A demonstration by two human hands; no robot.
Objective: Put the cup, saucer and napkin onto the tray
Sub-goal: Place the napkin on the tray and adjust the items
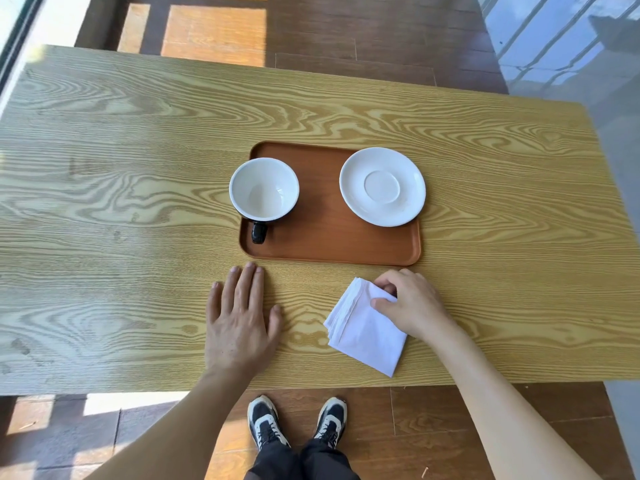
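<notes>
**Napkin was the last thing left off the tray**

So the cup [264,189] and the saucer [382,186] were already sitting on the brown tray [322,237], cup on the left side with its dark handle pointing toward the person, saucer on the right with its edge hanging a bit over the tray's rim. That left only the folded white napkin [363,332], which lay on the counter [104,202] just in front of the tray, toward its right corner.

The right hand [412,306] had its grip closed on the napkin's far corner, thumb and fingers pinching the cloth. The napkin mostly looked flat on the wood, so I'd say the lift was only starting. The left hand [242,323] was spread flat and empty on the counter, just short of the tray's near left corner.

Next move, my guess: lift the napkin without letting the folds fall open, then lay it in the bare middle strip between cup and saucer.
</notes>
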